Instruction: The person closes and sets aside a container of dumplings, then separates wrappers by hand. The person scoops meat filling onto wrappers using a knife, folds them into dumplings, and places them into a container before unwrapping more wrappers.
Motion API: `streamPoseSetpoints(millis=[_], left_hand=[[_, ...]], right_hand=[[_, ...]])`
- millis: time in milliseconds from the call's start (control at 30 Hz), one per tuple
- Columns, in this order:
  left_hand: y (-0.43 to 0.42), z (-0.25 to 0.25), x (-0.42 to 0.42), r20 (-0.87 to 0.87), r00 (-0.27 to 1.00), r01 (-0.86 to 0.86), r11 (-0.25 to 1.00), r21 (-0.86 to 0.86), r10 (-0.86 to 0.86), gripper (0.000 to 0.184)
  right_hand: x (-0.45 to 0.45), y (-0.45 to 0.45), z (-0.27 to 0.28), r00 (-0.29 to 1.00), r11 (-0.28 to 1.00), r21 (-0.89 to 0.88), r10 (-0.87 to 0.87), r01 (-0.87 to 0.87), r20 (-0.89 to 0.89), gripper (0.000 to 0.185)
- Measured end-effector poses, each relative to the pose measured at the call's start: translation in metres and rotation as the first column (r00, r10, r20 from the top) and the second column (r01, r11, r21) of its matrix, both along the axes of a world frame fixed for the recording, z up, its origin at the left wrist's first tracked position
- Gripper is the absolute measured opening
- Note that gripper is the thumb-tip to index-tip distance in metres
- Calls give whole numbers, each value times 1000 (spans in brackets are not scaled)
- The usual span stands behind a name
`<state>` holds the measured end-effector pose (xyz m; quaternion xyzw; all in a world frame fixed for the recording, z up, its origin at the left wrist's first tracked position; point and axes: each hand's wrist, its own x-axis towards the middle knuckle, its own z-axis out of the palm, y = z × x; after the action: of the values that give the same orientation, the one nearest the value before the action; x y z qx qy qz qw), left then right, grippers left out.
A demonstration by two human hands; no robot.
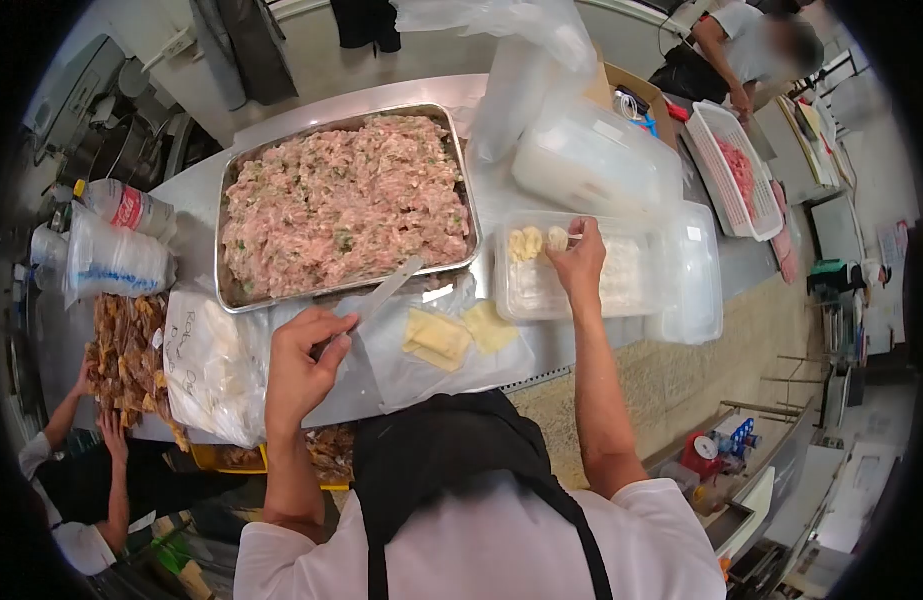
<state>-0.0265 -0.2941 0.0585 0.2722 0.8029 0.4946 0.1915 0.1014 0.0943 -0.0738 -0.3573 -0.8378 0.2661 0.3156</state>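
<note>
My left hand is closed around the handle of a pale flat spatula, whose tip reaches over the near edge of the meat tray. My right hand pinches a small pale dumpling just above a clear plastic container. Beside it, a few folded dumplings sit in the container's left corner. Yellowish square dough wrappers lie on a plastic sheet between my hands. Behind them stands a large metal tray heaped with minced meat flecked with green.
Stacked lidded containers and a plastic bag stand at the back right. To the left are a bottle, bagged cups, a white bag and brown meat pieces. Co-workers' hands and a white basket flank the table.
</note>
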Motion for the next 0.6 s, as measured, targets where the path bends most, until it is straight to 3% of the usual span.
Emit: streamPoseSetpoints(millis=[67,167,300,367,400,467,533,600], left_hand=[[-7,-6,-1,-37,999,-17,999,40,18,28],[-13,-9,-1,-24,999,-44,998,52,46,29],[-20,-15,-2,-26,998,-50,999,14,50,31],[-24,-18,-4,-36,993,-108,994,10,108,32],[-27,-19,-5,-58,991,-119,993,-13,118,33],[-31,-24,-5,-39,986,-164,985,-45,163,33],[-32,-30,-6,-23,984,-177,982,-65,175,35],[-30,-34,-5,-18,984,-177,981,-82,176,35]], right_hand=[[-3,0,-3,994,988,-141,-50,63,93,37],[-5,4,-7,978,976,-197,-54,95,201,36],[0,3,-1,950,986,-136,-55,101,307,36],[3,-12,21,987,991,130,-60,41,148,36],[0,-34,46,998,999,-31,-34,36,61,33],[4,-71,55,973,972,-43,229,-231,-35,25],[10,-117,43,838,783,-346,545,-517,-17,19],[9,-160,2,695,688,-249,715,-682,74,12]])
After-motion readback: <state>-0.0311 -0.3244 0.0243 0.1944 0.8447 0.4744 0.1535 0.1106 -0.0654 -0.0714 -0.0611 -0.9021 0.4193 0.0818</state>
